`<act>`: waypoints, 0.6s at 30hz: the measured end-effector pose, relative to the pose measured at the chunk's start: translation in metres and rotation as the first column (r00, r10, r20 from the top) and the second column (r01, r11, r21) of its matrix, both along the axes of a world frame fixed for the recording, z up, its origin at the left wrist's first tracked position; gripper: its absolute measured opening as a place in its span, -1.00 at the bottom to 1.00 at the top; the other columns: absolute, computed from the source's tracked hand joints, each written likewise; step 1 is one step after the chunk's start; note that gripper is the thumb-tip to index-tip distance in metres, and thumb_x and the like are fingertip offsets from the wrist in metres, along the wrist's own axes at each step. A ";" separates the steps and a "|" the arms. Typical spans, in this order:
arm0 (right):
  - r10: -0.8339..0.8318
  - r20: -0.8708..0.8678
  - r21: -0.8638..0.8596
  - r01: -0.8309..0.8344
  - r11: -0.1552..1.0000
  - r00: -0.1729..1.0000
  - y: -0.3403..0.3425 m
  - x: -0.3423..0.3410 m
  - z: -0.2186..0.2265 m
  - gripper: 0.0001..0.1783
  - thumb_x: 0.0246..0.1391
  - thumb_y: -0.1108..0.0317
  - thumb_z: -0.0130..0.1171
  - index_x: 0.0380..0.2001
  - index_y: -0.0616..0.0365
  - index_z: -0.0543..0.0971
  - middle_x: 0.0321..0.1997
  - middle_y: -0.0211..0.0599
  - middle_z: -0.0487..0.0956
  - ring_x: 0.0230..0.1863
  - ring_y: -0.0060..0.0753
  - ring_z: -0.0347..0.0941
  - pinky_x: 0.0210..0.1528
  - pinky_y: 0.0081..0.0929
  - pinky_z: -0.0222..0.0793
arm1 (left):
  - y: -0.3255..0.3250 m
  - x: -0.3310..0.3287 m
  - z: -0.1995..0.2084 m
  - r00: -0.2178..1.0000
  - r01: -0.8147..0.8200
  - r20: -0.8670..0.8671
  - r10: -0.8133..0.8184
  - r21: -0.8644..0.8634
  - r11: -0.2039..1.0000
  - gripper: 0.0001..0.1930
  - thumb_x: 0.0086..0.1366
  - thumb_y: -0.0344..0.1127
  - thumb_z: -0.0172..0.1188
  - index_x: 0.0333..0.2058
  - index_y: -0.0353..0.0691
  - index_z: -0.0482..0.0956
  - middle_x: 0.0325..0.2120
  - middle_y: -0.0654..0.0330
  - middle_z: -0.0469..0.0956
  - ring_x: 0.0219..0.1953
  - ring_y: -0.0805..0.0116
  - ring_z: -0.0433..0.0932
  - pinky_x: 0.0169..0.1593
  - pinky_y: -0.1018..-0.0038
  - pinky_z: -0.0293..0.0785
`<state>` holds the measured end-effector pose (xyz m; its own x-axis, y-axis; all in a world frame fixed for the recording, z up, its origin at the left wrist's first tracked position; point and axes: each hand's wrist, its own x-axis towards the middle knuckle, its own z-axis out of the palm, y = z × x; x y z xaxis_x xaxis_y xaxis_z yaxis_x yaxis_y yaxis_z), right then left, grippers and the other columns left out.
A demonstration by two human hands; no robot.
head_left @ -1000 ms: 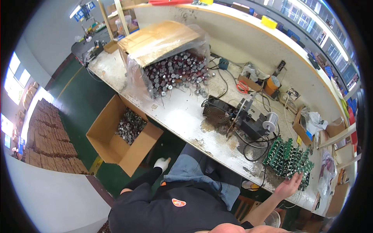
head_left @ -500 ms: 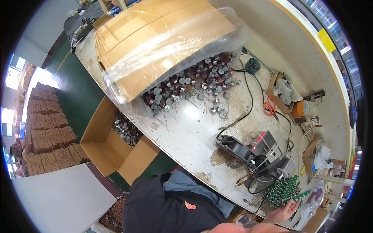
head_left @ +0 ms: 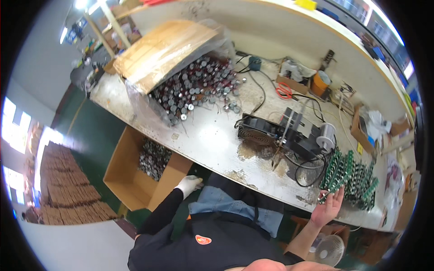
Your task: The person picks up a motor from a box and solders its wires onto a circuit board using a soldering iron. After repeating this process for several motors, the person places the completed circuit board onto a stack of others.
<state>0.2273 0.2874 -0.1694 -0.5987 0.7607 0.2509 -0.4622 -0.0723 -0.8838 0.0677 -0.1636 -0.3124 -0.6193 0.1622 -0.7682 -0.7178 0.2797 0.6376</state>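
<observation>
My right hand (head_left: pixel 329 208), bare, is at the table's right front edge, its fingers closed on a strip of green circuit boards (head_left: pixel 340 181). Beside it, more green circuit board strips (head_left: pixel 361 180) stand packed in rows on the tabletop. My left hand (head_left: pixel 189 185), in a white glove, is low beside the table's front edge, next to the flap of an open cardboard box (head_left: pixel 169 180). Its fingers look curled together; whatever they hold, if anything, is too small to make out. Small round metal motors (head_left: pixel 153 158) with reddish wires lie inside that box.
A plastic-wrapped carton (head_left: pixel 167 49) lies tipped on the table (head_left: pixel 210 144), small motors (head_left: pixel 199 88) spilling from it. A black fan unit (head_left: pixel 257 131), a solder wire spool (head_left: pixel 326 137), red scissors (head_left: pixel 284 91) and loose cables are mid-table. A white fan (head_left: pixel 332 249) is below.
The view has swung, bringing my gloved left hand into sight beside the box. My right hand, earlier spread at the green boards, now grips one strip at the table edge.
</observation>
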 end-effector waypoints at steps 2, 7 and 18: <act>0.014 0.021 -0.021 -0.014 1.000 1.000 -0.010 0.007 -0.001 -0.38 0.10 0.63 0.01 0.24 0.30 0.14 -0.06 -0.29 0.46 -0.25 -0.44 0.46 -0.23 -0.52 0.38 | 0.012 -0.018 0.087 0.876 0.389 -0.341 -0.341 0.082 0.918 -0.65 0.26 -0.21 0.13 -0.14 -0.42 0.51 -0.30 0.02 0.59 -0.21 0.32 0.55 -0.11 0.44 0.46; 0.067 -0.107 0.002 -0.067 0.998 0.992 -0.022 0.007 0.001 -0.41 -0.01 0.71 0.03 0.14 0.31 0.22 -0.07 -0.23 0.46 -0.20 -0.40 0.44 -0.16 -0.39 0.47 | 0.078 -0.166 0.199 -0.226 -0.327 -0.870 -0.438 -0.355 0.876 -0.77 0.08 -0.29 0.29 -0.33 -0.27 0.51 -0.43 -0.02 0.52 -0.35 0.02 0.51 -0.25 0.28 0.44; 0.085 0.224 -0.060 -0.073 0.996 0.971 -0.022 0.007 -0.016 -0.34 -0.07 0.54 0.31 0.11 0.17 0.28 -0.35 -0.47 0.35 -0.30 -0.64 0.32 -0.24 -0.60 0.32 | 0.024 -0.400 0.146 0.492 -0.464 -0.430 -0.757 -0.865 0.190 -0.12 0.07 0.51 -0.14 -0.08 -0.26 0.57 -0.16 -0.06 0.57 -0.15 -0.04 0.55 -0.07 0.20 0.44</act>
